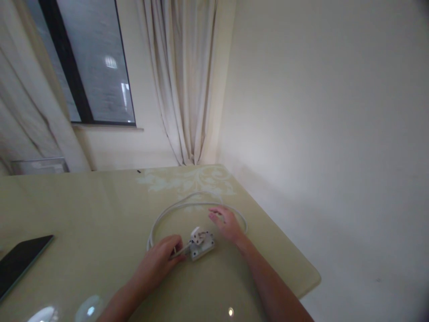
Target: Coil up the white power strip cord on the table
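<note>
A small white plug or socket block (201, 243) lies on the pale green glossy table (100, 210), with a white cable (174, 209) looping out behind it in a wide arc. My left hand (164, 257) is curled with its fingertips on the cable end just left of the block. Palm down beyond the block, my right hand (226, 223) rests on the cable loop with its fingers stretched out.
A dark flat tablet or phone (20, 261) lies at the table's left edge. The table's right edge (284, 241) runs close to my right arm, near a plain wall. A window (90, 62) and curtains (181, 80) stand behind the table.
</note>
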A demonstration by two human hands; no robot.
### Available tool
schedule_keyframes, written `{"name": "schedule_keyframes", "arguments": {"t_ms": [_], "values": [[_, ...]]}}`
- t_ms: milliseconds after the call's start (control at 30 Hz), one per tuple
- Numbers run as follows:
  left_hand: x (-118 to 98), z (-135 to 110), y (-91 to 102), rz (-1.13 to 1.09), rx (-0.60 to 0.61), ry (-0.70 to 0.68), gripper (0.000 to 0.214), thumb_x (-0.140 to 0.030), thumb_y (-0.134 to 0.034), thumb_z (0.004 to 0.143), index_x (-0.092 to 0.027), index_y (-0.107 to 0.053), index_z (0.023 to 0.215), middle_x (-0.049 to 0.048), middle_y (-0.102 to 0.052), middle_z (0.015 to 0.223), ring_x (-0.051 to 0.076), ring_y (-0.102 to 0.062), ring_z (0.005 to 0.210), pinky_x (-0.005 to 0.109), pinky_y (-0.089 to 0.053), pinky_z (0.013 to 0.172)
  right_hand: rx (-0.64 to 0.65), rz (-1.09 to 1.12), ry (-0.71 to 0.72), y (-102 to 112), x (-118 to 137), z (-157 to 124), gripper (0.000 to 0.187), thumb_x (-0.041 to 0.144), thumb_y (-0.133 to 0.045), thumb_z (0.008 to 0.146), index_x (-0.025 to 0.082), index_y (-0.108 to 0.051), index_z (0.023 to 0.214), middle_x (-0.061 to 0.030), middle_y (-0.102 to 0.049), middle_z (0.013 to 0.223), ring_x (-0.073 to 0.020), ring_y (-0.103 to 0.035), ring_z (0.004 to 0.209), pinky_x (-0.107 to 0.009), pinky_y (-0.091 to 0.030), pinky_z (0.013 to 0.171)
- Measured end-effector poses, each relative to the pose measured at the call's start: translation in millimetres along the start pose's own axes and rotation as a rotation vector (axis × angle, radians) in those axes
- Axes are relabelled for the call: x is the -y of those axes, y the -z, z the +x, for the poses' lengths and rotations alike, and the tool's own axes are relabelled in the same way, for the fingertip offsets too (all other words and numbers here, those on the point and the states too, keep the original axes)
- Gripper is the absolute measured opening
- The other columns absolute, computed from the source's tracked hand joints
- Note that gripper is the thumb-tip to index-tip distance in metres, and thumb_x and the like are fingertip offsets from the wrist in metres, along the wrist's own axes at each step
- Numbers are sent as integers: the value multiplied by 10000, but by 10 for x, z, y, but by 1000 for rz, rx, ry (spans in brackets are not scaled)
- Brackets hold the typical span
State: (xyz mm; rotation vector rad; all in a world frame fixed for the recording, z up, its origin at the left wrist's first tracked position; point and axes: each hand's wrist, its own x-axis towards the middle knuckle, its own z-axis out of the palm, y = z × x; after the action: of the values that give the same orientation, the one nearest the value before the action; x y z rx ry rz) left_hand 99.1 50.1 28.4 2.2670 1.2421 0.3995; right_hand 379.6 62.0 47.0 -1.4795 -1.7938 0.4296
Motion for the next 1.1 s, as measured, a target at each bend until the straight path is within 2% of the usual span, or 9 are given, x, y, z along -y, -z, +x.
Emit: {"name": "schedule_keyframes", "arguments": {"t_ms": [133, 200, 367, 467, 600, 700, 867, 1000, 1100], "values": [[-81, -2, -123, -57, -10, -30, 145, -356, -543, 949, -227, -528, 886, 27, -676, 939, 199, -605, 854, 290, -402, 733, 410, 261, 182, -91, 243, -154, 523, 512, -823, 805, 274, -733, 1262, -43, -760, 1166, -218, -713, 1011, -303, -549, 893], [-97, -21, -119, -73, -4, -41, 139, -367, -526, 964, -233, -555, 939, 28, -688, 943, 196, -615, 847, 287, -408, 727, 472, 209, 229, -115, 297, -191, 541, 480, -898, 720, 285, -754, 1203, -18, -764, 1083, -205, -713, 950, -277, -543, 848], [7, -59, 44, 167, -20, -87, 164, -395, -582, 934, -239, -629, 916, 56, -723, 952, 244, -648, 936, 333, -420, 830, 422, 108, 309, -105, 270, -165, 387, 423, -876, 770, 279, -778, 1116, -20, -758, 1041, -205, -703, 976, -287, -520, 903], [20, -55, 75, 299, 34, -9, 267, -453, -507, 976, -237, -643, 895, 83, -748, 970, 277, -684, 968, 353, -431, 833, 344, 14, 310, -113, 216, -133, 392, 404, -871, 779, 273, -769, 1135, -46, -751, 1108, -227, -684, 1053, -322, -500, 966], [-151, -64, -20, 344, 127, 126, 366, -527, -448, 996, -245, -667, 1075, 117, -757, 1044, 329, -714, 982, 373, -446, 776, 262, -108, 281, -152, 151, -107, 413, 335, -862, 787, 269, -755, 1180, -77, -718, 1247, -260, -638, 1201, -374, -453, 1067], [-258, -85, -51, 277, 141, 149, 315, -495, -513, 966, -234, -656, 1069, 113, -748, 1072, 330, -700, 1013, 370, -436, 778, 266, -115, 269, -173, 119, -101, 418, 299, -824, 820, 272, -742, 1228, -80, -700, 1286, -252, -625, 1235, -368, -448, 1089], [-180, -71, 13, 66, 131, 79, 298, -507, -580, 928, -217, -599, 863, 36, -706, 902, 223, -650, 844, 309, -399, 705, 241, -119, 240, -184, 89, -96, 427, 250, -794, 825, 264, -733, 1248, -88, -676, 1321, -250, -619, 1237, -364, -463, 1083], [-136, -31, -29, 145, 35, -63, 309, -411, -431, 1021, -219, -649, 914, 75, -700, 980, 242, -655, 933, 350, -445, 823, 187, -93, 229, -159, 86, -78, 484, 193, -782, 799, 254, -713, 1274, -88, -700, 1267, -252, -628, 1206, -375, -467, 1078], [-185, -14, -95, 171, -63, -153, 398, -376, -335, 1063, -225, -656, 883, 93, -694, 968, 249, -651, 963, 370, -463, 888, 65, 29, 207, -130, 99, -66, 584, 201, -782, 777, 246, -654, 1345, -89, -696, 1294, -248, -635, 1204, -384, -475, 1074]]}}
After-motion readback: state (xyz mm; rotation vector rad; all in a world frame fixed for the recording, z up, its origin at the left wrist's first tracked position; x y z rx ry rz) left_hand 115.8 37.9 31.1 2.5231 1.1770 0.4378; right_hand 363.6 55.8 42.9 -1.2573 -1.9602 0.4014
